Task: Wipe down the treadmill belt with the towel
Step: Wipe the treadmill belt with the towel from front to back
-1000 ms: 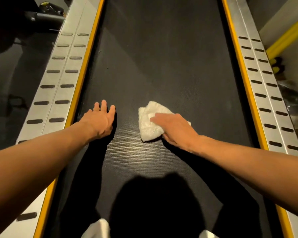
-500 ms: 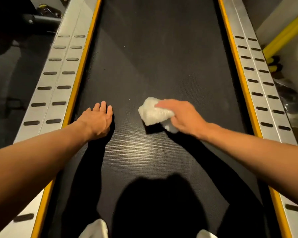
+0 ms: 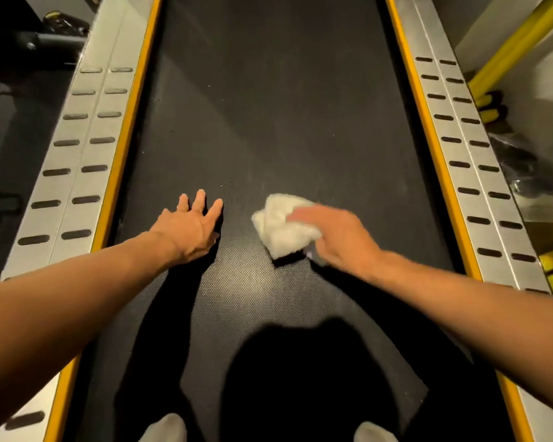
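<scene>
The black treadmill belt (image 3: 268, 106) runs up the middle of the view between two rails. A crumpled white towel (image 3: 280, 228) lies on the belt near its centre. My right hand (image 3: 336, 237) grips the towel's right side and presses it to the belt; the hand is motion-blurred. My left hand (image 3: 189, 228) rests flat on the belt left of the towel, fingers spread, holding nothing. A gap of bare belt separates the two hands.
Silver side rails with dark slots and yellow inner edges flank the belt, the left rail (image 3: 77, 161) and the right rail (image 3: 466, 161). Yellow frame bars (image 3: 508, 49) and dark clutter sit beyond the right rail. My knees' white fabric (image 3: 166, 429) shows at the bottom.
My right hand bunched the flat towel, swept it up the belt, then drew it slightly back and right. My left hand stays planted in the same spot.
</scene>
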Action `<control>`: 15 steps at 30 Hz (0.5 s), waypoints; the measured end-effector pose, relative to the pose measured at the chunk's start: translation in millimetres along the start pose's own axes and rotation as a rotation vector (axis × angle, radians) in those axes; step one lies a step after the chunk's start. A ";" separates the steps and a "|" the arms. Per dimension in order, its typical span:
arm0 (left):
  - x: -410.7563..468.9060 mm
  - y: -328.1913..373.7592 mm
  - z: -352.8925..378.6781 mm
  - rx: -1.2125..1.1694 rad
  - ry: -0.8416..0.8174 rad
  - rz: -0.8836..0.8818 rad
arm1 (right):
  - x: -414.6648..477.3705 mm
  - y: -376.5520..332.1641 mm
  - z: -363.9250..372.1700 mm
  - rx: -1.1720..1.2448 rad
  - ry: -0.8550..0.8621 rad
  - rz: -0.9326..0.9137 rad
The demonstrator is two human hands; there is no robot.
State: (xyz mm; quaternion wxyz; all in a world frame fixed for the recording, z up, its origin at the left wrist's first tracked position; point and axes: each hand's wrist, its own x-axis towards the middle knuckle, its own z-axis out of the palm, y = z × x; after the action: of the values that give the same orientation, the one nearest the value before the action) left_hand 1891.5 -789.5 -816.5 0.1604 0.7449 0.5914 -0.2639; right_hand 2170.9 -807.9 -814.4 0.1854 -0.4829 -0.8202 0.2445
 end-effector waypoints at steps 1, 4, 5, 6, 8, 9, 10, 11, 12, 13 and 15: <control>-0.1 0.2 -0.2 0.001 -0.001 0.004 | 13.2 9.5 -13.0 -0.044 0.047 0.069; -0.9 1.2 -0.9 0.029 0.001 0.009 | 29.1 38.9 -26.1 -0.222 0.012 0.232; -1.1 1.5 -0.2 0.035 0.005 0.005 | 24.0 38.1 -20.7 -0.244 -0.021 0.253; -1.3 2.7 0.8 0.041 0.011 -0.003 | 14.4 35.0 -10.4 -0.279 -0.046 0.224; -1.4 7.4 4.2 0.047 0.023 -0.023 | -9.2 20.6 8.9 -0.331 -0.073 0.078; -1.2 9.5 6.1 0.043 0.038 -0.038 | -15.5 12.4 11.8 -0.327 -0.130 0.010; -1.6 12.0 7.8 0.034 0.053 -0.054 | -17.9 5.1 10.4 -0.311 -0.184 -0.031; -1.6 14.4 8.8 0.016 0.071 -0.066 | -16.2 -0.5 6.2 -0.283 -0.210 -0.031; -1.9 16.4 9.8 -0.012 0.085 -0.075 | -11.4 -3.5 2.4 -0.233 -0.176 0.002; -2.9 17.7 10.5 -0.047 0.089 -0.085 | -3.9 -4.1 -0.6 -0.186 -0.095 0.050; -6.2 20.9 9.3 -0.117 0.067 -0.090 | 16.6 2.9 -8.9 -0.177 0.040 0.165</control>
State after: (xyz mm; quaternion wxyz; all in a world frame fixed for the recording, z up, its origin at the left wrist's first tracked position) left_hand 1908.9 -804.8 -821.9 0.1717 0.7153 0.6438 -0.2108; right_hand 2170.0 -790.1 -807.8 0.1375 -0.5682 -0.7921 0.1758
